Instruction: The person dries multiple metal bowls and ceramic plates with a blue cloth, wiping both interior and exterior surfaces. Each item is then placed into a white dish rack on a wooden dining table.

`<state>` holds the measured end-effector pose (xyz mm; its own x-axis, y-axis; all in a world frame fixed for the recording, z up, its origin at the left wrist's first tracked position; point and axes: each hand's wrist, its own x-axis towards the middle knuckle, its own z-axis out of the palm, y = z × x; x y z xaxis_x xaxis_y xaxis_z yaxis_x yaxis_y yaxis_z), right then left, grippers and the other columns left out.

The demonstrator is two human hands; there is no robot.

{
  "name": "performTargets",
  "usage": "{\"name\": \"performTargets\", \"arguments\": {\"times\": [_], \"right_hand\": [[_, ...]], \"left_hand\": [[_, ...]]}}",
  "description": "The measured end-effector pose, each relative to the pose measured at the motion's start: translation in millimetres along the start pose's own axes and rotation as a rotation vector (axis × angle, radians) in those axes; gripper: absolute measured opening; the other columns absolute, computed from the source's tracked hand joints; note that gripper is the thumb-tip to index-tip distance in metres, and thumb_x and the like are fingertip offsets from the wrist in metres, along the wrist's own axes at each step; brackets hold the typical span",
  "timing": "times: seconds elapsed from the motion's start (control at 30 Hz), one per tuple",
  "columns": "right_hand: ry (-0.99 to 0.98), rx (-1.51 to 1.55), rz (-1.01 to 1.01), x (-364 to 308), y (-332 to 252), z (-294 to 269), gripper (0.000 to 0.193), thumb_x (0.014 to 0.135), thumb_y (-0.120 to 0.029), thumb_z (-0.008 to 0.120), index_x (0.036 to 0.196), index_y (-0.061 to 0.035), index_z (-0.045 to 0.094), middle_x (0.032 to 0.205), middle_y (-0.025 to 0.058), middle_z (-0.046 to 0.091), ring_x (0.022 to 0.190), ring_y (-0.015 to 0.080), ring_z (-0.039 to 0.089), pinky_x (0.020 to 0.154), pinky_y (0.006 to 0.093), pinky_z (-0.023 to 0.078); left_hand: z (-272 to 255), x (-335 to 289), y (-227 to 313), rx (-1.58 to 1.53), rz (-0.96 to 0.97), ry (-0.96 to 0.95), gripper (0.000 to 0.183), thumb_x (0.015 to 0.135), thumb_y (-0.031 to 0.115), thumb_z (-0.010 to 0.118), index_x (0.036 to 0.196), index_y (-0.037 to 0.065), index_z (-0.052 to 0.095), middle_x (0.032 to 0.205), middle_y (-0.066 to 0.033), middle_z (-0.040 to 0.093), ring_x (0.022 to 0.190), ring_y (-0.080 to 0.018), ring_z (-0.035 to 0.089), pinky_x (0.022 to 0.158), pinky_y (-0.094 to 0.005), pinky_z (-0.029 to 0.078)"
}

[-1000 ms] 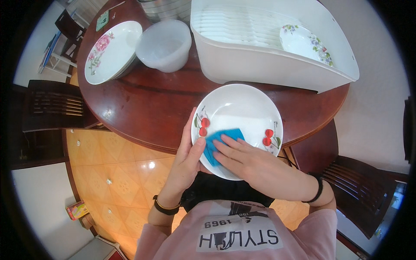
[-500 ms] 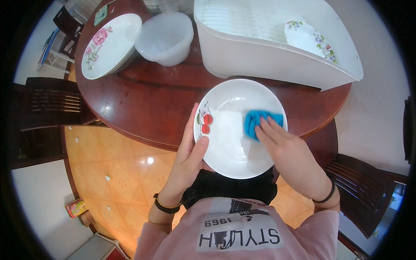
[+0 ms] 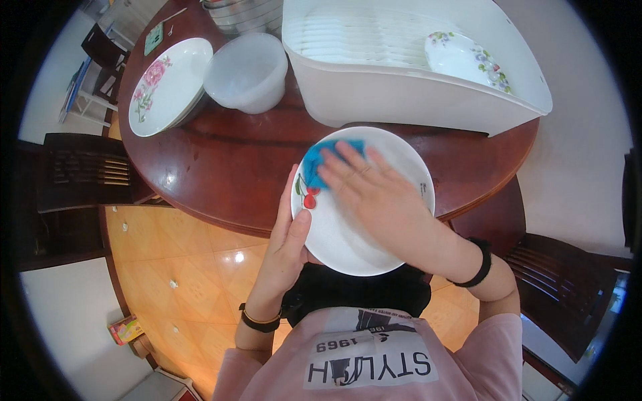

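Observation:
A round white plate (image 3: 334,234) with a red cherry print is tilted toward me just over the table's near edge. My left hand (image 3: 287,240) grips its left rim, thumb on the upper face and fingers behind. Across the plate reaches my right hand (image 3: 374,194), slightly blurred, its fingers pressing a blue cloth (image 3: 319,166) onto the upper left of the plate beside the cherries. Part of the cloth is hidden under those fingers.
On the dark red table (image 3: 221,180) stand a white dish rack (image 3: 401,100) holding a flowered dish (image 3: 461,60), a translucent bowl (image 3: 254,73), stacked flowered plates (image 3: 167,87) and metal bowls (image 3: 247,17). Wooden chairs (image 3: 87,170) flank the table.
My right hand has swept the blue cloth from the plate's right side to its upper left. The plate has shifted slightly left, still in my left hand.

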<state>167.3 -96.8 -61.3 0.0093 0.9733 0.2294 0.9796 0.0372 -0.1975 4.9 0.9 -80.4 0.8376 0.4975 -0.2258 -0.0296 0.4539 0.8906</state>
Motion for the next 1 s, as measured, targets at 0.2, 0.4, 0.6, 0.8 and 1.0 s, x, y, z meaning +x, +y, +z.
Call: {"name": "performTargets", "arguments": {"times": [0.2, 0.4, 0.6, 0.8, 1.0], "right_hand": [[-0.085, -0.441, 0.167, -35, 11, -14, 0.041, 0.083, -0.01, 0.051, 0.121, 0.0058, 0.056, 0.134, 0.0191, 0.051, 0.13, 0.03, 0.044, 0.112, 0.0423, 0.028], [-0.3, 0.058, 0.223, -72, -23, -48, 0.042, 0.088, -0.021, 0.057, 0.12, 0.0073, 0.055, 0.126, 0.0273, 0.053, 0.125, 0.0378, 0.047, 0.111, 0.0478, 0.028], [-0.133, 0.155, 0.054, -71, -43, -36, 0.045, 0.078, -0.013, 0.061, 0.121, -0.0011, 0.053, 0.114, 0.0207, 0.054, 0.11, 0.0336, 0.054, 0.095, 0.0427, 0.044], [0.144, 0.214, -0.005, -62, -40, -11, 0.037, 0.072, -0.008, 0.063, 0.109, -0.0019, 0.06, 0.099, 0.0087, 0.055, 0.087, 0.0221, 0.055, 0.074, 0.0313, 0.048], [0.373, 0.686, 0.069, -51, -32, -35, 0.027, 0.075, -0.005, 0.071, 0.1, -0.0026, 0.062, 0.095, 0.0093, 0.063, 0.085, 0.0222, 0.061, 0.071, 0.0324, 0.051]], "left_hand": [[5, -1, 0, -0.045, 0.011, 0.048, 0.06, 0.099, 0.015, 0.037, 0.151, 0.007, 0.007, 0.149, -0.0136, 0.028, 0.131, -0.0224, 0.04, 0.093, -0.0332, 0.05], [7, -1, -5, -0.103, 0.035, 0.071, 0.06, 0.098, 0.011, 0.036, 0.151, 0.005, 0.009, 0.15, -0.0146, 0.027, 0.135, -0.0231, 0.035, 0.107, -0.035, 0.036], [8, -1, -4, -0.117, 0.026, 0.072, 0.058, 0.1, 0.017, 0.038, 0.151, 0.005, 0.011, 0.149, -0.014, 0.029, 0.134, -0.0218, 0.036, 0.104, -0.0332, 0.039], [-6, -3, -5, -0.104, -0.04, 0.097, 0.053, 0.102, 0.034, 0.032, 0.146, 0.004, 0.025, 0.143, -0.0133, 0.04, 0.13, -0.0231, 0.043, 0.106, -0.0362, 0.038], [-13, -3, 10, -0.048, 0.131, 0.027, 0.069, 0.098, 0.057, 0.026, 0.149, 0.011, 0.016, 0.151, -0.0101, 0.027, 0.136, -0.0234, 0.033, 0.11, -0.0415, 0.032]]}}
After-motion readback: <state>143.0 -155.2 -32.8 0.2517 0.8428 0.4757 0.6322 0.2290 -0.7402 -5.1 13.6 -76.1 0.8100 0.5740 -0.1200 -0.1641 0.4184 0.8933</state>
